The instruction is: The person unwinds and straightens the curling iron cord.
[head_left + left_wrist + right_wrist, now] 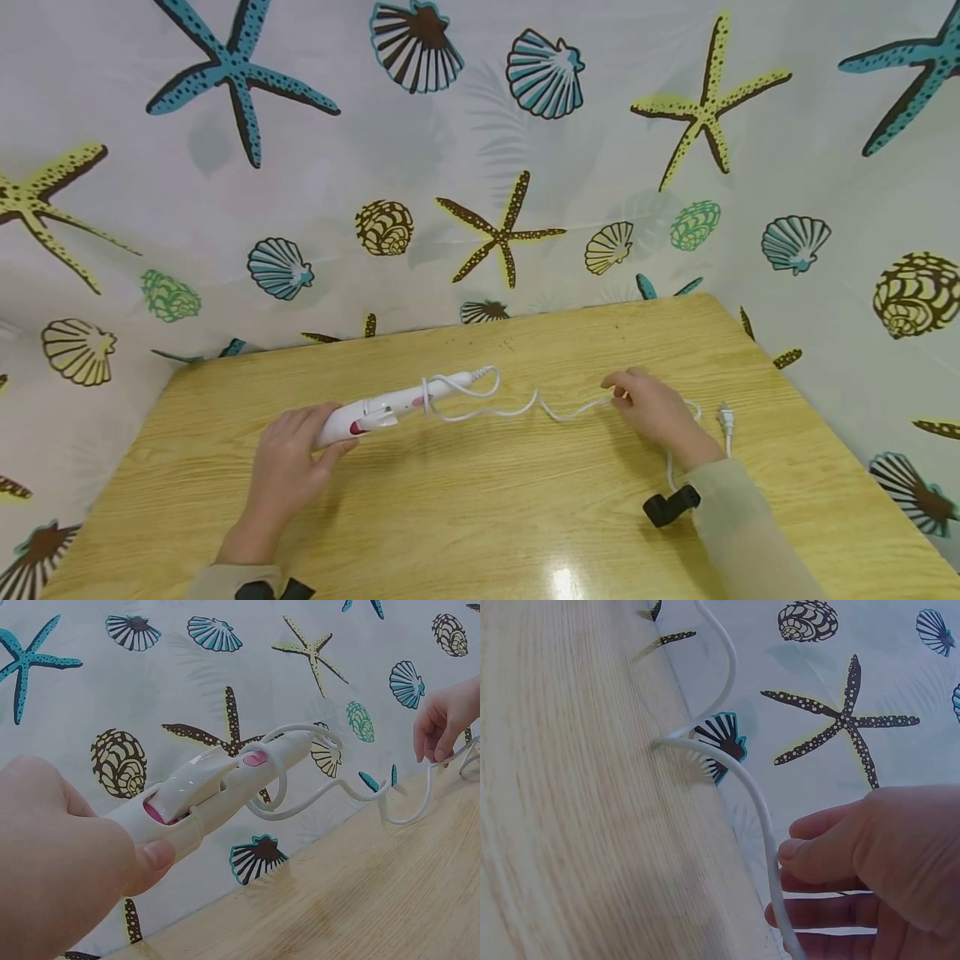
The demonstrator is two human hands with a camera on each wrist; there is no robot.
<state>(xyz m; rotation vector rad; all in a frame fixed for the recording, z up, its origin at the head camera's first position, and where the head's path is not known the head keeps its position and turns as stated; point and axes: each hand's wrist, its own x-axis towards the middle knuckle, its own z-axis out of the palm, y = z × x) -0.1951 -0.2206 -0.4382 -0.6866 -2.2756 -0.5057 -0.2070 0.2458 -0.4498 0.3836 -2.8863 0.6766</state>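
My left hand (288, 454) grips the thick end of a white curling iron (405, 402) with pink details, holding it above the table. In the left wrist view, the thumb lies along the barrel end, beside the clamp lever (193, 780). The white cord (495, 411) leaves the far end, loops around the handle and runs right in loose waves. My right hand (652, 408) holds the cord between thumb and curled fingers; in the right wrist view the cord (761, 810) passes by the thumb tip and across the fingers.
The plug (725, 418) and more cord lie on the wooden table (480, 500) to the right of my right hand. Cloth (465, 133) printed with starfish and shells hangs behind and beside the table. Black wrist straps (671, 506) are on both sleeves.
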